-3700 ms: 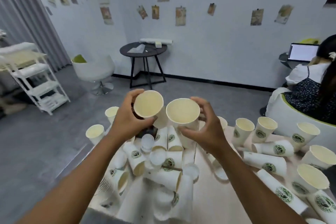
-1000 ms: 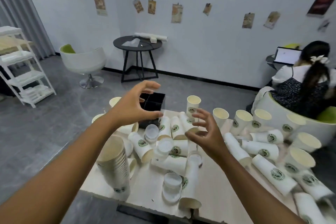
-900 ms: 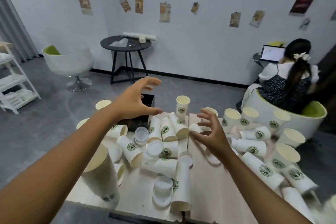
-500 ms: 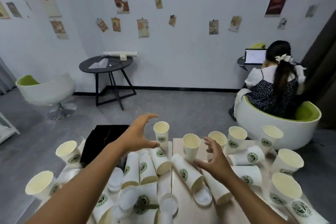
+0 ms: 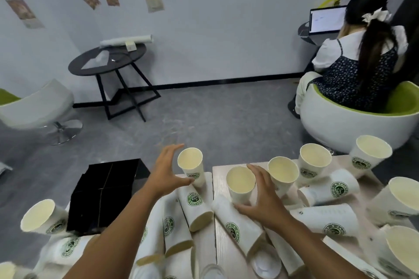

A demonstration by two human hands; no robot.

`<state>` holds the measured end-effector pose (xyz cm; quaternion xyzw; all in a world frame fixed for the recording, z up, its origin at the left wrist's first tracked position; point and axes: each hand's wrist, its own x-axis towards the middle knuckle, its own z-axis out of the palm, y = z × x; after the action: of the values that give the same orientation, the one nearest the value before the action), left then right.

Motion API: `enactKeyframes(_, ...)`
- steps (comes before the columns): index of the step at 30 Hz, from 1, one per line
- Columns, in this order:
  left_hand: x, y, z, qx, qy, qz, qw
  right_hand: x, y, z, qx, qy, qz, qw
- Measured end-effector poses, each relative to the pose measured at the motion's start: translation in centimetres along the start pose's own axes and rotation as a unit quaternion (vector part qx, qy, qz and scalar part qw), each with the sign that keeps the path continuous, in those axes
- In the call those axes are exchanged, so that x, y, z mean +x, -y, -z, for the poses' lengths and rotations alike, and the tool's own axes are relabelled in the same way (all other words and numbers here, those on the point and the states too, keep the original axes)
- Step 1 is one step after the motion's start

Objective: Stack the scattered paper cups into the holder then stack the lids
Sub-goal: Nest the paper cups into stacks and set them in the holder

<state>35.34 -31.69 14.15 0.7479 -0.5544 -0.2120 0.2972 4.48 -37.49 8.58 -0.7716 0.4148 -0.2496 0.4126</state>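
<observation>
1. Cups crowd the table (image 5: 216, 253): several stand upright along its far edge, many more lie on their sides nearer me, and a lid (image 5: 264, 263) lies flat at the near edge.
2. My left hand (image 5: 166, 176) is spread wide around an upright cup (image 5: 191, 167) at the far edge. The thumb reaches its base on the near side, the fingers arch past its left wall, and I cannot tell whether they touch it. Nothing is gripped.
3. My right hand (image 5: 263, 199) is likewise spread and holds nothing. A second upright cup (image 5: 240, 186) stands just left of the palm, within the open span, and a third cup (image 5: 283, 174) stands just right of the fingertips.
4. Both cups near my hands have their long axis vertical, mouths up, so I judge each needs a sideways closing of the fingers round the wall, not a reach down from above.
5. My left hand is nearer the black holder (image 5: 104, 192), which sits at the table's far left corner, well left of both cups.
6. Both forearms stretch away from me over the lying cups, so a low sweep could roll them.
</observation>
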Motion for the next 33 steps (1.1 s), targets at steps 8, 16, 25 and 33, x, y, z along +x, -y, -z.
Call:
enactKeyframes(8, 4.4, 4.0, -3.7, -0.009, 0.030, 0.052, 0.998, 2.1, -1.9, -2.4, -0.007, -0.036, -0.058, 0.998)
enactKeyframes(16, 6.3, 4.2, -5.1, 0.016, 0.011, 0.074, 0.997, 3.6, -2.4, -2.5, -0.009, -0.061, -0.078, 0.995)
enactKeyframes(25, 4.8, 1.0, -3.2, -0.032, -0.062, 0.034, 0.997, 4.2, 1.2, -0.4, 0.011, -0.084, -0.033, 0.996)
enactKeyframes(33, -0.4, -5.4, 5.1, -0.024, -0.147, -0.033, 0.988, 3.5, 11.0, 4.2, 0.063, -0.080, 0.080, 0.992)
